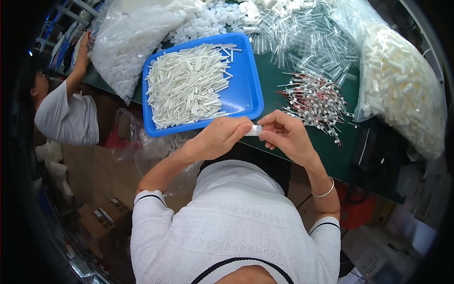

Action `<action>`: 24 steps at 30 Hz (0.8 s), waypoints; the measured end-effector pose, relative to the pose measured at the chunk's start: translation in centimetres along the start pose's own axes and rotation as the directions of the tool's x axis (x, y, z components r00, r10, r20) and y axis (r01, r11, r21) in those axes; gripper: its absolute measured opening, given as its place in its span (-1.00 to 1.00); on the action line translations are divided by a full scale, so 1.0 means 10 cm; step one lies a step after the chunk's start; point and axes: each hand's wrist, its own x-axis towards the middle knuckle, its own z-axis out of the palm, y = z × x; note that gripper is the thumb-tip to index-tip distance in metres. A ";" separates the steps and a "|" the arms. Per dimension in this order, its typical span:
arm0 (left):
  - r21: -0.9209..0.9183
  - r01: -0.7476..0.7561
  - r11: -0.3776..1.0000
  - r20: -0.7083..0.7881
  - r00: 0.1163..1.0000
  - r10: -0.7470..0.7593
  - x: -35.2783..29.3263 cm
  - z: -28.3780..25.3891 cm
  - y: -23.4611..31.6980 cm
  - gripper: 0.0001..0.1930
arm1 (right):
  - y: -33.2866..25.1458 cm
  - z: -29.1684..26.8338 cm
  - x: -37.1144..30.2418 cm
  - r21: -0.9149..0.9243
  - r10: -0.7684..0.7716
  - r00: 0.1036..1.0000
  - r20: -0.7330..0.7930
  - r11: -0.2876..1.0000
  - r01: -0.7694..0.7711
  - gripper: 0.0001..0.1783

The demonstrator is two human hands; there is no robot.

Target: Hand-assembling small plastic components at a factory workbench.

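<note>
A short white tube [253, 131] with a paler, see-through-looking end lies between my hands, just in front of the table edge. My left hand [218, 136] is closed round its left part, thumb along the near side. At the other end, thumb and fingertips of my right hand [287, 135] pinch together; whether a smaller piece is between them is hidden. Left of and beyond my hands sits a blue tray [246, 90] heaped with thin white sticks [187, 85]. Beyond my right hand lies a pile of red and white wires with small white connectors [314, 102].
Clear tubes [307, 33] lie piled at the back of the green table [274, 92]. White caps [208, 21] are heaped behind the tray. Plastic bags stand left [125, 42] and right, the right bag [402, 80] full of white cylinders. Another person [68, 111] works at far left.
</note>
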 end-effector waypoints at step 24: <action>0.637 -0.202 0.744 -0.122 0.927 0.356 0.01 0.20 -0.08 -0.76 | 0.25 0.16 -0.06 -0.552 -0.588 0.808 -0.043 0.688 0.471 -0.73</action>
